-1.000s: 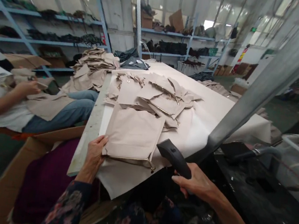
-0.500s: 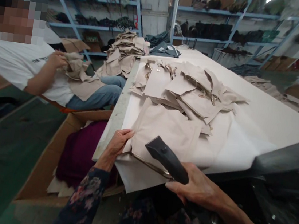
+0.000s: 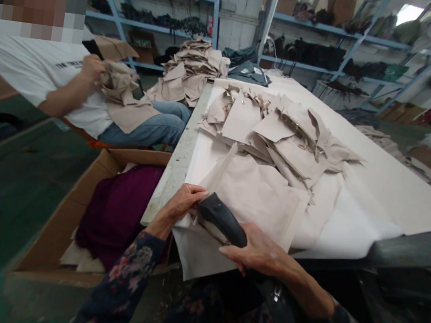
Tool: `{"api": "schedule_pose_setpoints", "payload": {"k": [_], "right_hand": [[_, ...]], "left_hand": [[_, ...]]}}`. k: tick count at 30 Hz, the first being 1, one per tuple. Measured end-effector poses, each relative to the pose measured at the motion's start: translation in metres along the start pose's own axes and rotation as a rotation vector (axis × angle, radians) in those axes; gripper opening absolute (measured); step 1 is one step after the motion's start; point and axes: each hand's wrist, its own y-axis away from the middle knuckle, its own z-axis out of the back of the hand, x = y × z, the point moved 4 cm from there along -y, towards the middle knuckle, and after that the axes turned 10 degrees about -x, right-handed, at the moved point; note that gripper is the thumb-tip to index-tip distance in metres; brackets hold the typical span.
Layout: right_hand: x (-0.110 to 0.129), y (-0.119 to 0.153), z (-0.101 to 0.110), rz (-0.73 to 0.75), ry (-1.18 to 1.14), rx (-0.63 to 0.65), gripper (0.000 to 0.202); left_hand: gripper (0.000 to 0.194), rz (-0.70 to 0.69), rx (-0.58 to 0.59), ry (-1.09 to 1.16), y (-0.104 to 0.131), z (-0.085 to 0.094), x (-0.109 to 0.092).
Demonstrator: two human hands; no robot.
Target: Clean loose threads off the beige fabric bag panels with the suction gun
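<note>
1. Since the earlier frames, the black tool (image 3: 226,225) has travelled leftward across the near edge of the pouch (image 3: 257,191), from beside its right corner to its left one.
2. Right hand (image 3: 265,251): closed around the tool's handle, fingers wrapped and thumb along the near side. The tool's blunt head points left, close to the left hand's fingertips; whether they touch, I cannot tell.
3. Left hand (image 3: 181,205): fingers and thumb pinched together on the pouch's near left corner, with no visible opening between them.
4. The beige pouch lies at the near end of the table (image 3: 380,178), a metallic zipper (image 3: 212,230) along its near edge, partly hidden by the tool. A pale sheet (image 3: 197,257) hangs over the table edge below it.
5. Just beyond the pouch is a loose heap (image 3: 299,154) of similar beige pieces, some with zippers.
6. Left of the table, a cardboard box (image 3: 53,214) holds purple cloth (image 3: 119,212) and some beige pieces.
7. Farther left, a seated person (image 3: 70,89) in a white shirt handles beige fabric (image 3: 120,85). Beyond are a beige stack (image 3: 197,58), dark cloth (image 3: 249,73) and blue shelves (image 3: 153,27).
</note>
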Motion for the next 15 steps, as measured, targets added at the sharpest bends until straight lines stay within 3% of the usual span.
{"api": "schedule_pose_setpoints", "payload": {"k": [4, 12, 15], "right_hand": [[-0.001, 0.007, 0.002, -0.026, -0.017, 0.047, 0.021], [0.003, -0.008, 0.007, -0.018, -0.046, -0.011, 0.028], [-0.001, 0.003, 0.016, -0.004, -0.062, -0.066, 0.025]], "left_hand": [[0.028, 0.013, 0.042, 0.012, -0.002, -0.002, 0.001], [0.025, 0.026, 0.046, 0.006, 0.0, -0.001, -0.001], [0.027, 0.04, 0.058, 0.023, -0.001, -0.002, 0.0]]}}
